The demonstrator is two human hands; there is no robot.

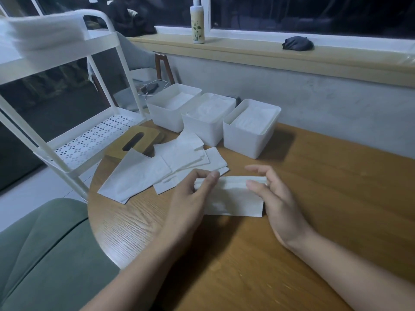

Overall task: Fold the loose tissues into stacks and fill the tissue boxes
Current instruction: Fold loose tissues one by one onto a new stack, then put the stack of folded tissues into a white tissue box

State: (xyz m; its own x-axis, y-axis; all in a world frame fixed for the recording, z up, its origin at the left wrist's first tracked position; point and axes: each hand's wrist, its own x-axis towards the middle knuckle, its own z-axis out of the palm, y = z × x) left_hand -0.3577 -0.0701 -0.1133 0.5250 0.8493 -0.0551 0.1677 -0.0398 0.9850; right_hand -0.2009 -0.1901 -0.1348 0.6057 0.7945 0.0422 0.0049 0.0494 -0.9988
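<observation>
The left hand [197,191] and the right hand [277,198] meet over the near middle of the round wooden table [325,187], with one folded tissue [233,198] stretched between them. The left hand's curled fingers and thumb pinch its left end; the right hand takes the right end between thumb and bent fingers, the forefinger reaching out behind the top edge. A narrow folded strip runs along the top of the tissue, and I cannot tell if its lower edge touches the wood. Just beyond the left hand, fanned out flat and overlapping, lie the loose tissues [157,169]. Past those, farther from the hands, sits a wooden lid [143,135] with a dark slot. Beyond the held tissue, three white boxes stand side by side, lids off, each with white tissues in it: the left box [166,115], the middle box [202,131] and the right box [244,140]. Left of the hands a white cart [74,151] stands beside the table, a white stack [40,32] on its top shelf. Far behind, a bottle [197,21] and a dark cloth [297,43] rest on the windowsill [247,52].
</observation>
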